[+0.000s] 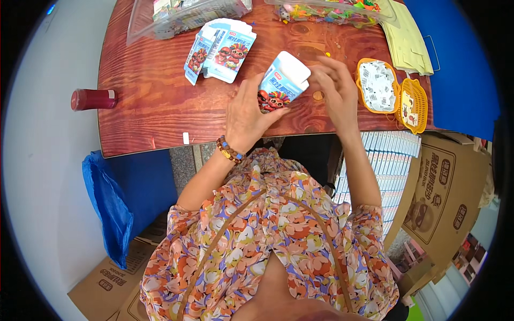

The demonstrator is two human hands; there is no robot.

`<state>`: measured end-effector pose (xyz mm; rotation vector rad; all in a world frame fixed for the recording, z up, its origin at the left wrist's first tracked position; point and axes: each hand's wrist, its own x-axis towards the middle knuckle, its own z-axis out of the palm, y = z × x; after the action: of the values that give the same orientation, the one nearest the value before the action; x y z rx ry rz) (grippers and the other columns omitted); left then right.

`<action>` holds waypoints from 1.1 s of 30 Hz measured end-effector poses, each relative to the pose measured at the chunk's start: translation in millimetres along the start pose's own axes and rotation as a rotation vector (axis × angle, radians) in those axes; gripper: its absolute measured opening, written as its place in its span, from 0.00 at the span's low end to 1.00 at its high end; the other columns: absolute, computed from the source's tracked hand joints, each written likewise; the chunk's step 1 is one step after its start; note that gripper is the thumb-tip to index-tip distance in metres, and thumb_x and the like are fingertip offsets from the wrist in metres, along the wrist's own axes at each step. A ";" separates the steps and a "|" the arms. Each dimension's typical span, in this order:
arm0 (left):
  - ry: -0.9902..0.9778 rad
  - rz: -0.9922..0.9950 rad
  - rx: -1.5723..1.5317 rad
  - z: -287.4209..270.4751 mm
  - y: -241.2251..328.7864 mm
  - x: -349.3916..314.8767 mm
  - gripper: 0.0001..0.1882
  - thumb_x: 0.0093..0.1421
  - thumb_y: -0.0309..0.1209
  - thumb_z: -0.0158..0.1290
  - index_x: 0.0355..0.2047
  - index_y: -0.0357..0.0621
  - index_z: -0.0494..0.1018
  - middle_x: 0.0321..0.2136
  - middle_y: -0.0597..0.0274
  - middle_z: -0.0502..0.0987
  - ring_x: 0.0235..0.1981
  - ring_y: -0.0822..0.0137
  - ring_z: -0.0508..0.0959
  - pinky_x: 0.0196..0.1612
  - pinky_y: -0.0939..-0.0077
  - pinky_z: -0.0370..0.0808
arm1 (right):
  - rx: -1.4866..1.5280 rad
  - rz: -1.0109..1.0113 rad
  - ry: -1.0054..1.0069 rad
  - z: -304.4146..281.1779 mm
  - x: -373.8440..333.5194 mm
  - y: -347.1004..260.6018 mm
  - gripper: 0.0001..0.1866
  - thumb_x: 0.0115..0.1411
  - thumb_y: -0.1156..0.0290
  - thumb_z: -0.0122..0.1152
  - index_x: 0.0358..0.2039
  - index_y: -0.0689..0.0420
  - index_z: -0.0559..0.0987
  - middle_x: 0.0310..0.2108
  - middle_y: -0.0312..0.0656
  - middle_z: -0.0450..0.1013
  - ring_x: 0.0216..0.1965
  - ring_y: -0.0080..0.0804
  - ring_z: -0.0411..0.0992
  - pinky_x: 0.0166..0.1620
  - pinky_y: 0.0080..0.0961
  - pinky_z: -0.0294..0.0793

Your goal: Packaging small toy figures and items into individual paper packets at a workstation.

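My left hand (244, 113) is wrapped round a small light-blue carton (280, 81) with colourful cartoon figures on its front, held tilted over the wooden table. The carton's white top flap stands up, at the end away from me. Just to its right hovers my right hand (339, 96), fingers apart and nothing visible in them; from this angle I cannot tell whether a fingertip touches the carton's edge. Beyond my left hand lies a fanned stack of similar flattened cartons (230, 51).
Two clear plastic tubs (342, 17) stand at the table's (166, 120) far edge. On the right are a yellow basket of small white packets (377, 85), another yellow basket (421, 104) and yellow sheets (409, 45). A dark red jar (93, 99) sits left; packed cartons (377, 166) fill a box below right.
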<state>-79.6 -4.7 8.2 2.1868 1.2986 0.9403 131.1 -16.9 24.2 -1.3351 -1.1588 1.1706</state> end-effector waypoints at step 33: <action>-0.113 -0.144 -0.684 -9.3 4.9 4.5 0.31 0.57 0.20 0.62 0.59 0.41 0.63 0.41 0.54 0.79 0.40 0.67 0.82 0.41 0.73 0.80 | -0.102 -0.413 -0.104 1.7 -1.5 21.8 0.10 0.64 0.78 0.60 0.45 0.62 0.81 0.45 0.38 0.73 0.44 0.22 0.72 0.45 0.18 0.72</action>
<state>-82.0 -2.8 19.2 1.5707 0.8871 0.9995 130.5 -19.7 2.4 -1.0493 -1.5028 0.8958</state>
